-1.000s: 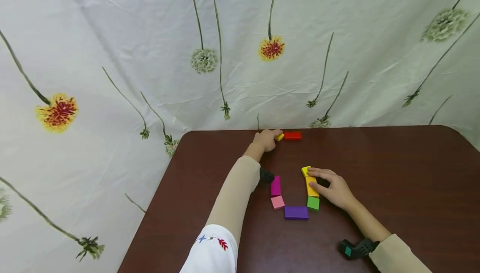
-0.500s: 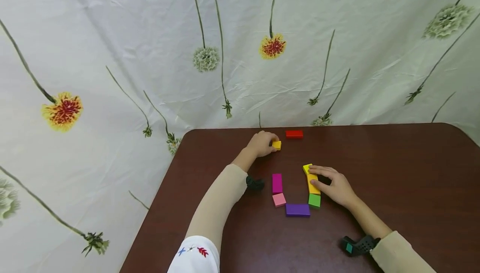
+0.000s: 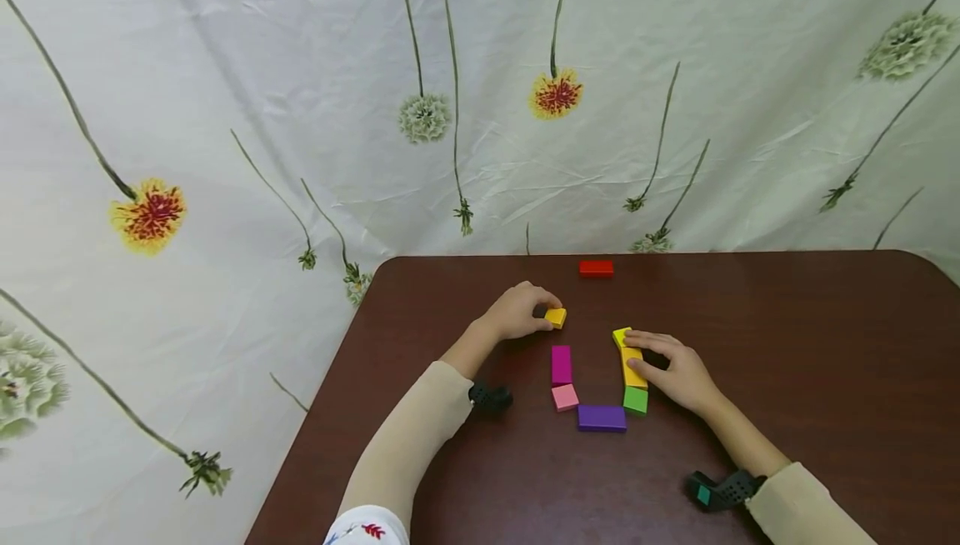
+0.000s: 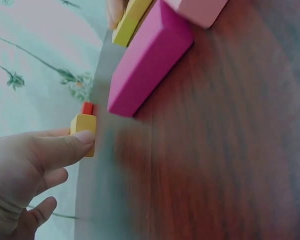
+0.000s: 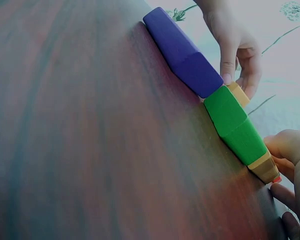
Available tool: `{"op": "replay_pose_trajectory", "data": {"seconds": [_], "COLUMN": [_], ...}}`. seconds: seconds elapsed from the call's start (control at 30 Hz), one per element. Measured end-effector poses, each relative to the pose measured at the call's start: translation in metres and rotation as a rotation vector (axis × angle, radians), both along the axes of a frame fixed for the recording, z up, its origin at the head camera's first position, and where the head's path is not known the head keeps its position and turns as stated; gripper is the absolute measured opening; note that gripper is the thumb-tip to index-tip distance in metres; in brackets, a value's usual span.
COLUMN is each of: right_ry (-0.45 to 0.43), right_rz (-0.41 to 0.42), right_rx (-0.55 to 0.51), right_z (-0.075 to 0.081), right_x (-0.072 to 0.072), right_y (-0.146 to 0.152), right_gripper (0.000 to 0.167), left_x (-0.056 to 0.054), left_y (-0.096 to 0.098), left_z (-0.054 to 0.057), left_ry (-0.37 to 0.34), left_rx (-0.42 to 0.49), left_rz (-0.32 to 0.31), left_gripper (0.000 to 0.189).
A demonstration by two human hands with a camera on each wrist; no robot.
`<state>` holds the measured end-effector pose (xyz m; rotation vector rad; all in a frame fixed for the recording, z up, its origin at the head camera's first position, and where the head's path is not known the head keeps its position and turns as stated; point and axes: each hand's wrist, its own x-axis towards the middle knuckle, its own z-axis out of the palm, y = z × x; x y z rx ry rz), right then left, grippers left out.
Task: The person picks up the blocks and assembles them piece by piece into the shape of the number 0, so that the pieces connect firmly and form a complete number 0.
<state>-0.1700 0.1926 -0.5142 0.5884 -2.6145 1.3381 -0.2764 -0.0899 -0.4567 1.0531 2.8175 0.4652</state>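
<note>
My left hand (image 3: pixel 517 312) pinches a small yellow-orange block (image 3: pixel 556 317) between thumb and fingers, over the table beyond the magenta block (image 3: pixel 561 365). In the left wrist view the thumb lies on the face of this yellow-orange block (image 4: pixel 84 121). My right hand (image 3: pixel 678 370) rests beside the right column of blocks. Its fingertips touch the bright yellow block (image 3: pixel 620 336), and its thumb is at the orange-yellow block (image 3: pixel 632 368). Below that stands a green block (image 3: pixel 635 401). A purple block (image 3: pixel 602 418) and a pink block (image 3: pixel 565 397) continue the U-shaped row.
A red block (image 3: pixel 596 268) lies near the far edge of the dark brown table (image 3: pixel 810 345). Behind the table hangs a pale cloth (image 3: pixel 337 70) printed with flowers. Each wrist wears a black band, such as the right wristband (image 3: pixel 723 491).
My left hand has drawn the yellow-orange block away from beside the red block, back toward the U-shaped row. The right hand has stayed at its blocks.
</note>
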Motion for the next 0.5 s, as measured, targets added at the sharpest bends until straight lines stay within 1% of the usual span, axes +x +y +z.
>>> {"op": "replay_pose_trajectory", "data": {"seconds": [0.23,0.37,0.5], "right_ry": [0.002,0.002,0.005], "right_rz": [-0.001,-0.003,0.000], "right_rx": [-0.001,-0.004,-0.007], "right_z": [0.0002,0.0004,0.0005], "right_x": [0.0001,0.0000,-0.0003], "right_y": [0.0001,0.0013,0.0010], "right_gripper": [0.034,0.033,0.033], "left_x": [0.0083,0.0098,0.0084], "left_y": [0.0042,0.0074,0.0088], "left_z": [0.0018,0.0027,0.0016], "left_ry": [-0.014,-0.025,-0.040], "left_rx": [-0.001,0.011,0.006], "left_rz": [-0.034,-0.042,-0.058], "left_gripper": [0.033,0.033,0.033]}}
